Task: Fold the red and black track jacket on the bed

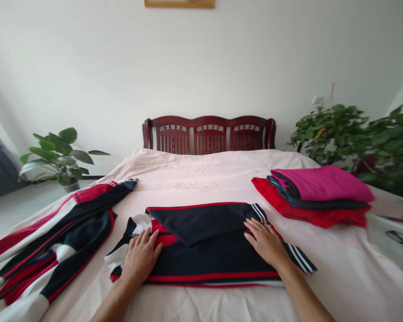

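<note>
A dark navy jacket (208, 250) with red piping and white stripes lies partly folded on the pink bed sheet (195, 179) in front of me. My left hand (140, 257) rests flat on its left end, near the white collar, fingers spread. My right hand (265, 241) presses flat on the right side, beside the white-striped cuff, fingers stretched out. Neither hand grips the cloth.
Another navy, red and white garment (53, 241) sprawls unfolded at the left of the bed. A stack of folded pink, dark and red clothes (317, 197) sits at the right. A wooden headboard (208, 134) stands behind, with potted plants (58, 156) on both sides.
</note>
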Demonstrator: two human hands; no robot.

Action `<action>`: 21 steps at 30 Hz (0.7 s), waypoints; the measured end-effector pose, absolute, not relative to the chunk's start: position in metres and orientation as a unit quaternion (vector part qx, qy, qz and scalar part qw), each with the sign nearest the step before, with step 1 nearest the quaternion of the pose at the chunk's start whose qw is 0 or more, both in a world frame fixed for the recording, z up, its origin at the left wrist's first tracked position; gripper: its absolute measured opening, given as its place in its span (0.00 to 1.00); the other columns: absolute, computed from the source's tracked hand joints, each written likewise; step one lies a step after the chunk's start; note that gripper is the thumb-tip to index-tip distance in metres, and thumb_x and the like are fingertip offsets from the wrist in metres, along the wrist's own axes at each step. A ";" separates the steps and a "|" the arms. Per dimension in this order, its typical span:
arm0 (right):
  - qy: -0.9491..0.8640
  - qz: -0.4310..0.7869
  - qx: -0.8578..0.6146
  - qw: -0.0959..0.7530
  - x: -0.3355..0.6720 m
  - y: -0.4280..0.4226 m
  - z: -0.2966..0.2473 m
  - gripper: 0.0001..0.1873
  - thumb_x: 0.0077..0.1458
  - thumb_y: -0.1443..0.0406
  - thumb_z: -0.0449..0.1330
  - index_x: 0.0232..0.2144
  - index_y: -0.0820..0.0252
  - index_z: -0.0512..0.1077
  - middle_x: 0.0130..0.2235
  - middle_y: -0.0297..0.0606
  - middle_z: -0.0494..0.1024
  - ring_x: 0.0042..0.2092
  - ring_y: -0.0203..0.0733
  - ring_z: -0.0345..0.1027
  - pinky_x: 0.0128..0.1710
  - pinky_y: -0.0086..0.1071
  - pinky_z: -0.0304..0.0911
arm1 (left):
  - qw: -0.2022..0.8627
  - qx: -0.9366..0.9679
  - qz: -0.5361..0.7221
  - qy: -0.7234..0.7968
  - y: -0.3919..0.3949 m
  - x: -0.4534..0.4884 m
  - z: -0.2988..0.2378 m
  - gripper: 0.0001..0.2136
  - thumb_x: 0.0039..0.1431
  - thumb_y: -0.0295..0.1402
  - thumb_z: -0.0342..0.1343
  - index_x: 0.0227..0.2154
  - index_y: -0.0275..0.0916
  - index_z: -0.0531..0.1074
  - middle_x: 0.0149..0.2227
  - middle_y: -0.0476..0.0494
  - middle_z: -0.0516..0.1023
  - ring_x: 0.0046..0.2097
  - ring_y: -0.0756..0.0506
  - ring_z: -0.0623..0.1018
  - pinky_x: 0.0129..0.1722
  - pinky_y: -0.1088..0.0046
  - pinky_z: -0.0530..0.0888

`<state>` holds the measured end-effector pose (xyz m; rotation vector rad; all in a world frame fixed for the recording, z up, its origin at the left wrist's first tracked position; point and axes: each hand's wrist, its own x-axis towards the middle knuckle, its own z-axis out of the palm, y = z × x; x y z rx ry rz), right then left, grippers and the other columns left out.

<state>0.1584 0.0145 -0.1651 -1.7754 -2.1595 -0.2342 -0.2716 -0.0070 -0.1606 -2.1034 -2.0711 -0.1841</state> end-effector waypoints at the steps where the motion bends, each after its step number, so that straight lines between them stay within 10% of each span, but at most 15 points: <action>1: -0.759 -0.082 -0.623 0.169 0.158 0.014 -0.165 0.24 0.63 0.56 0.49 0.57 0.55 0.69 0.61 0.42 0.71 0.64 0.48 0.59 0.63 0.52 0.53 | 0.091 -0.708 -0.059 -0.698 -0.007 -0.271 -0.160 0.24 0.66 0.43 0.45 0.62 0.43 0.65 0.65 0.36 0.64 0.66 0.36 0.62 0.63 0.56 0.58; 21: -0.762 -0.079 -0.622 0.165 0.158 0.016 -0.166 0.24 0.63 0.57 0.49 0.57 0.57 0.69 0.60 0.43 0.71 0.64 0.49 0.59 0.63 0.52 0.53 | 0.133 -0.725 -0.148 -0.659 -0.008 -0.274 -0.164 0.21 0.65 0.36 0.48 0.59 0.41 0.69 0.62 0.37 0.69 0.64 0.34 0.65 0.63 0.51 0.62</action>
